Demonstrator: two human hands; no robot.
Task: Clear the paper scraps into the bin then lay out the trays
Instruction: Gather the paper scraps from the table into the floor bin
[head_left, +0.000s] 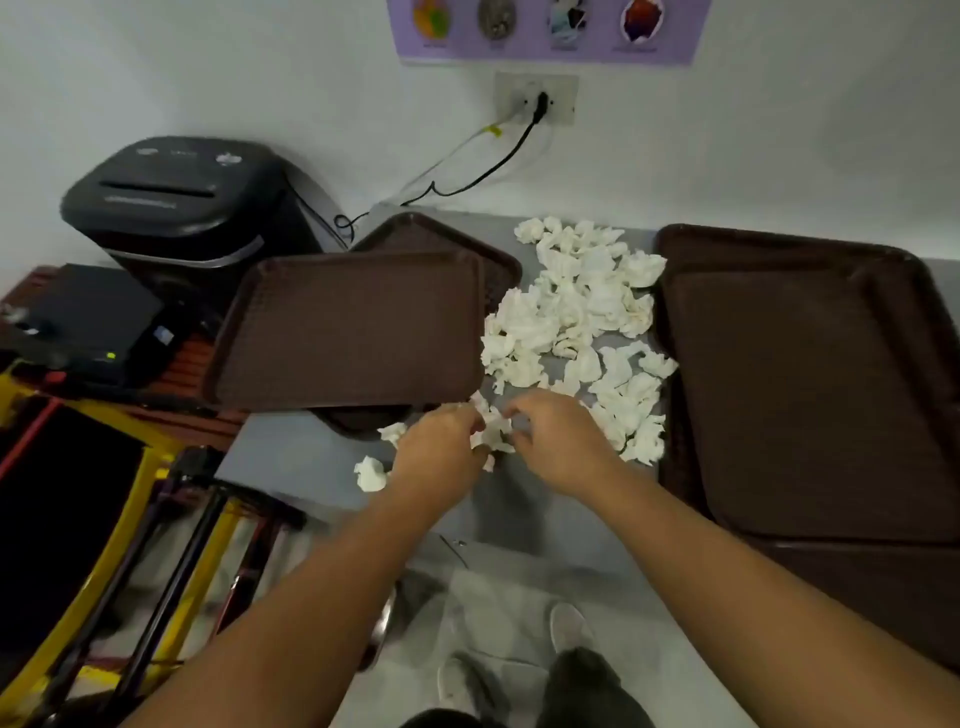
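Both hands at the near edge of the paper scraps (571, 312), which lie heaped on the grey table (291, 457) between two stacks of brown trays, left stack (348, 327) and right stack (805, 389). Left hand (441, 452) and right hand (556, 441) nearly meet, fingers curled, pinching one crumpled scrap (493, 434) between them. Black paper shredder (182, 208) behind the left stack, against the wall.
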